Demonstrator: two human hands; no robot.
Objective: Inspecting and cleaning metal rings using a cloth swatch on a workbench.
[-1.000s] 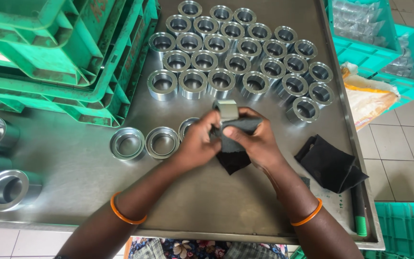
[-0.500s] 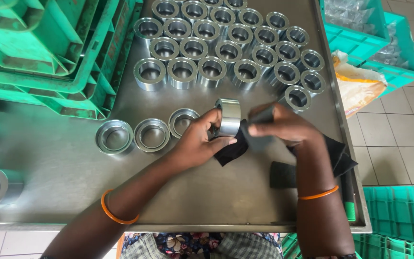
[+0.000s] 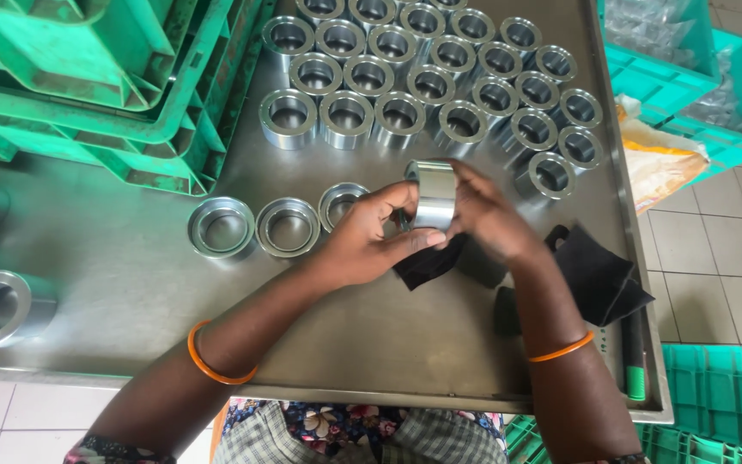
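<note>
— What have your hands got right now?

— Your left hand and right hand are both closed around one shiny metal ring, held on edge just above the bench. Your left fingers wrap its near side and your right fingers press its far side.

— And under them?

— A black cloth hangs from the ring beneath your palms. A second dark cloth lies on the bench just beyond your right wrist.

— What else is close?

— Three shallow rings sit in a row just outside your left hand. Ahead of your fingertips stands the packed cluster of taller rings. Green crates are stacked well off to your left.
</note>
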